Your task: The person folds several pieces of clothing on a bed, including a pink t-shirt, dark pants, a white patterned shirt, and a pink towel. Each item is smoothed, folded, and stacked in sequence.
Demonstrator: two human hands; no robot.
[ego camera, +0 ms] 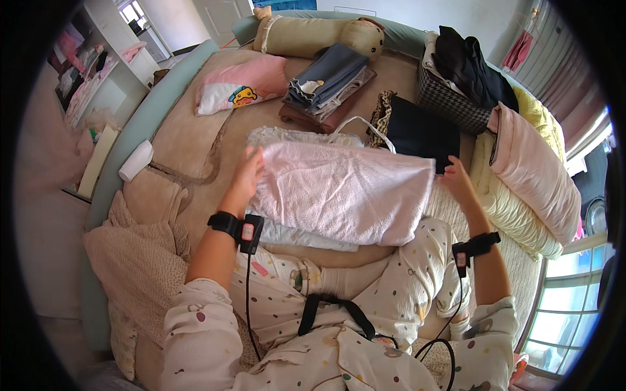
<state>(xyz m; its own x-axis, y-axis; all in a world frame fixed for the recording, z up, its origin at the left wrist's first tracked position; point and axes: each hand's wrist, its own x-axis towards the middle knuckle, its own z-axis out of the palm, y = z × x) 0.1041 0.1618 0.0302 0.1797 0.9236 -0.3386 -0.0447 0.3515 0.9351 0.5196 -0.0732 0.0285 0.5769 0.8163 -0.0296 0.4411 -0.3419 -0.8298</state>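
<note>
A pale pink terry towel (342,190) lies spread in front of me, its top edge slightly blurred. My left hand (248,171) is at the towel's upper left edge, with the fingers along the cloth. Beside the upper right corner is my right hand (456,180), fingers bent; whether it pinches the edge cannot be made out. Beneath the towel, a white patterned cloth (308,238) shows along the near side and again at the far side. A white strap (371,126) loops out beyond the towel's far edge.
Past the towel lie folded black clothing (423,128), a stack of folded garments (327,83), a pink pillow (244,85) and a long plush bolster (308,35). A houndstooth basket (450,102) holds clothes. Folded quilts (533,176) are at right, a white roll (136,161) at left.
</note>
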